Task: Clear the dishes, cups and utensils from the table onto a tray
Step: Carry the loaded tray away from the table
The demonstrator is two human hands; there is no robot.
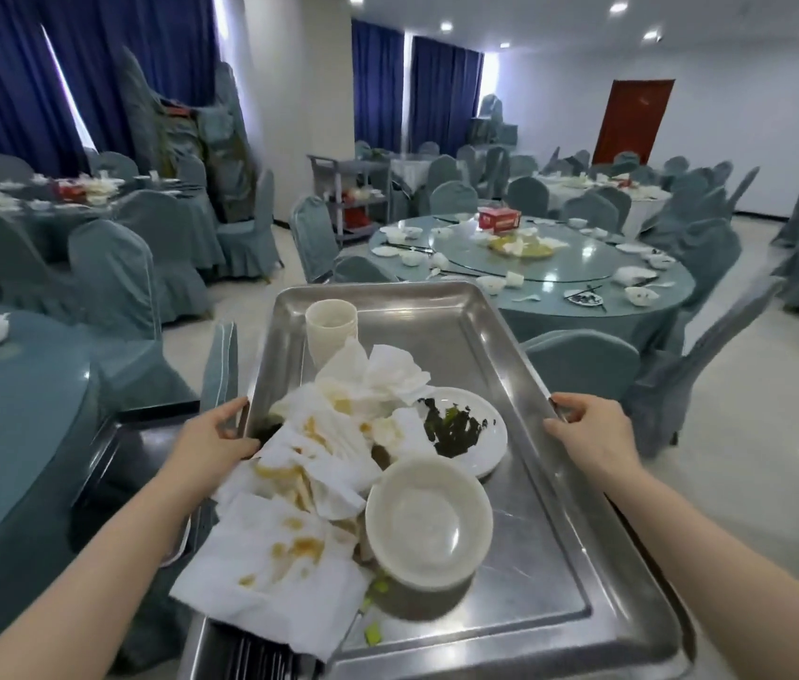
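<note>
You have the tray (510,365) by both long edges: your left hand (213,436) curls over the left rim, fingers hooked on the lip, and your right hand (589,429) clamps the right rim the same way, so each grip is closed on metal and neither is free to pick anything up. The tray seems to rest on a cart (108,463) showing at its left edge, though I cannot tell how much of its weight the cart takes.

On the tray, the cup (331,323) stands upright at the far left corner. The plate (473,434) with dark green scraps lies right of centre, the bowl (429,520) sits tilted just nearer you and overlaps the plate's edge, and stained napkins (289,507) are heaped along the left side, spilling over the near left rim.

This looks like the carrying step: one load gathered, the next counter (535,272) beyond the tray's far end still covered in bowls, plates, spoons and chopsticks (so the job is far from done).

Next, I'd judge, bring the tray close to that counter, keeping it level. The tilted bowl may slide and the overhanging napkins may drop. Only once the tray is steady should you free a hand to reach.
</note>
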